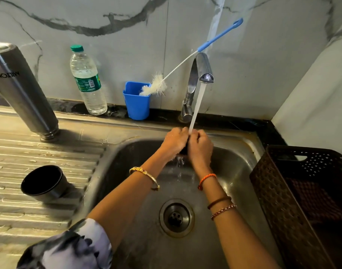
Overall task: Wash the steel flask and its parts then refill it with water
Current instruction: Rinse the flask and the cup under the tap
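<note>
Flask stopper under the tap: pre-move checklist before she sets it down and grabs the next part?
1. Water running from tap: ok.
2. Left hand and right hand both grip the small dark part: ok.
3. Part rinsed clean: cannot tell, mostly hidden.
4. Steel flask inverted on drainboard: ok.
5. Black cup lies on its side there: ok.
6. Bottle brush in blue holder: ok.

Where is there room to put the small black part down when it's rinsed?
The ribbed drainboard is bare between the upside-down flask and the black cup. The back ledge is crowded: bottle, blue cup, tap.
</note>
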